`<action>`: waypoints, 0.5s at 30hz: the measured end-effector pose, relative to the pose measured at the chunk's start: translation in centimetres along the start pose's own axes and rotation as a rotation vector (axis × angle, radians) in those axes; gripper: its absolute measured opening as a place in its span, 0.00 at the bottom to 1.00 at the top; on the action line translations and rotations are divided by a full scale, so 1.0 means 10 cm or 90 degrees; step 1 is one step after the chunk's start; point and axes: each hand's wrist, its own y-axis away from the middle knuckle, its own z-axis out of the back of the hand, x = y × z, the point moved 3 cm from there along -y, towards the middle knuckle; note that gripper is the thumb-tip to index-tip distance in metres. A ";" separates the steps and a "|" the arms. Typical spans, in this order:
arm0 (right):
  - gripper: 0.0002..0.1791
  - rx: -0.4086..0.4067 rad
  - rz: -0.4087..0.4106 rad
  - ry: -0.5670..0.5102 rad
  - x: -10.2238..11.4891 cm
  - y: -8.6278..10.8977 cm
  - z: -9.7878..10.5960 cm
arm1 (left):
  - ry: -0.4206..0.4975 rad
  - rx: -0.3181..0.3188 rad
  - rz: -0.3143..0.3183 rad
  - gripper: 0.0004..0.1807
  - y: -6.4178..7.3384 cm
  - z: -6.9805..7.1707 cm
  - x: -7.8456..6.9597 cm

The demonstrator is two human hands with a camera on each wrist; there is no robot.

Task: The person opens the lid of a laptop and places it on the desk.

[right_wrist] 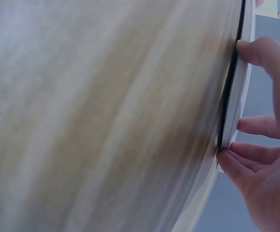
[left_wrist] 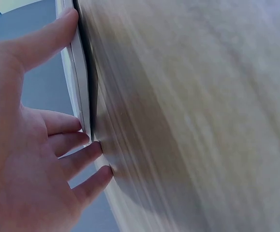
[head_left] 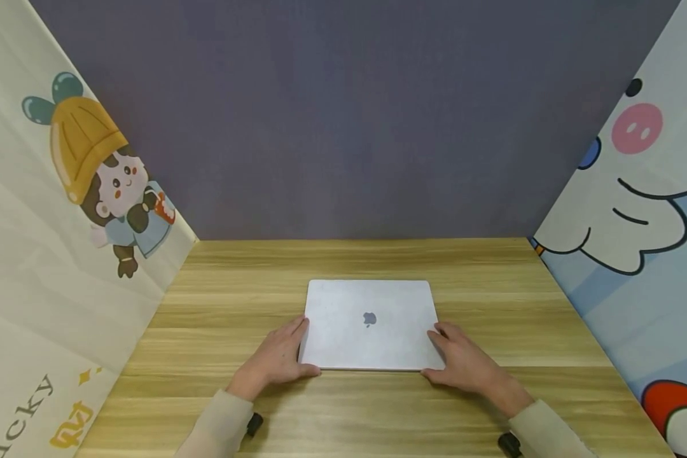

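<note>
Held by its near corners, thumb and fingers of left hand (head_left: 277,357) and right hand (head_left: 468,364) grasping: closed silver laptop (head_left: 372,340), flat on wooden counter (head_left: 389,410).

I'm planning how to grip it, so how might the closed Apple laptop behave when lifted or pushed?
The closed Apple laptop should stay stiff, being a thin, flat slab with straight edges. Its smooth-looking lid may feel slippery. Lying flat and wide on the wood-grain table, it would probably slide if pushed rather than roll or tip.
</note>
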 end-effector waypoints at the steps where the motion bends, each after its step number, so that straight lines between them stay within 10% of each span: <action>1: 0.45 0.000 0.001 0.002 0.00 0.00 0.00 | -0.002 -0.001 -0.001 0.61 -0.01 0.00 0.00; 15: 0.44 0.012 0.014 0.019 -0.02 -0.04 0.03 | 0.008 0.005 0.000 0.63 -0.02 0.00 0.03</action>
